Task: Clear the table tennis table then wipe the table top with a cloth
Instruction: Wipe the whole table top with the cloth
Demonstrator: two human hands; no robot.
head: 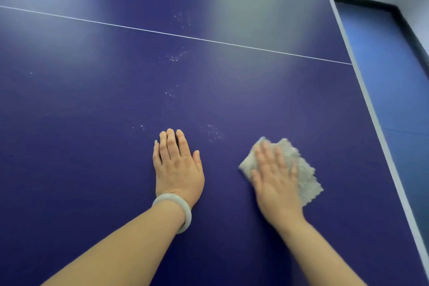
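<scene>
The dark blue table tennis table top (92,100) fills most of the view. My right hand (276,179) lies flat with straight fingers on a grey-beige cloth (304,169), pressing it onto the table near the right side; hand and cloth look motion-blurred. My left hand (177,165) rests flat on the bare table top to the left of the cloth, fingers straight and together. A pale bangle (183,211) sits on my left wrist. Faint white specks (212,132) dot the surface just beyond both hands.
A thin white centre line (176,35) crosses the table from left to right. The white-edged table border (371,109) runs down the right side, with blue floor (394,76) and a white wall with black skirting (408,28) beyond it.
</scene>
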